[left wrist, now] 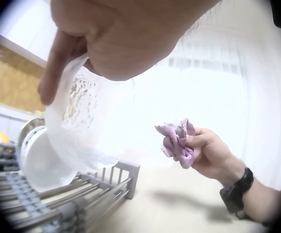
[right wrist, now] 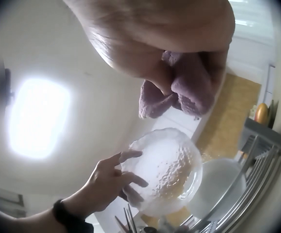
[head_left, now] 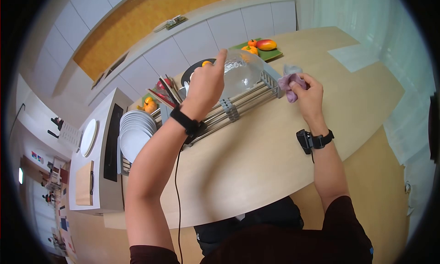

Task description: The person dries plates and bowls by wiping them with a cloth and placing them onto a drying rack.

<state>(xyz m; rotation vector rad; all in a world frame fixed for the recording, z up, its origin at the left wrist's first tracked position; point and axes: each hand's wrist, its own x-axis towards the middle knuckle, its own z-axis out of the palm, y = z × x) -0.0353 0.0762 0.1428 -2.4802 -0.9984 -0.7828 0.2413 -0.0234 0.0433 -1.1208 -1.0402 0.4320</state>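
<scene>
My left hand (head_left: 206,86) grips a clear glass plate (right wrist: 167,170) with a bumpy texture by its edge, fingers spread across one face in the right wrist view. The plate is held up over the metal dish rack (head_left: 230,109). To the right, my right hand (head_left: 311,99) pinches a crumpled purple cloth (head_left: 289,86) between thumb and fingers, apart from the plate. In the left wrist view, a white bowl (left wrist: 45,165) stands on edge in the rack, behind the glass plate.
White plates (head_left: 136,131) stand stacked on edge at the rack's left end. Chopsticks or utensils (head_left: 170,91) stick up near the left wrist. Beyond the rack, a green tray (head_left: 273,54) carries a mango (head_left: 266,44) and other produce. A white cabinet (head_left: 101,149) stands at left.
</scene>
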